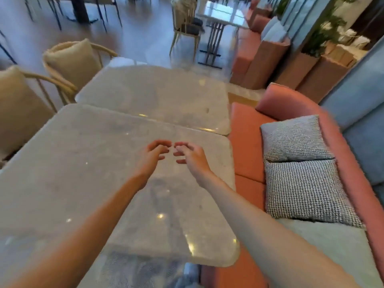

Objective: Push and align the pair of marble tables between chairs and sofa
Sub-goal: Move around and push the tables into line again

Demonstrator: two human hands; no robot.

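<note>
Both hands are held out over the near table [87,167] at the middle of the frame — the left hand [154,151] and the right hand [190,155] have loosely curled fingers and nothing is gripped. The far table [158,94] sits above it, upper middle, joined at a slant. A straightening push seems called for next. Chairs [68,61] crowd the left edge, the sofa [247,146] the right — little room is left.
</note>
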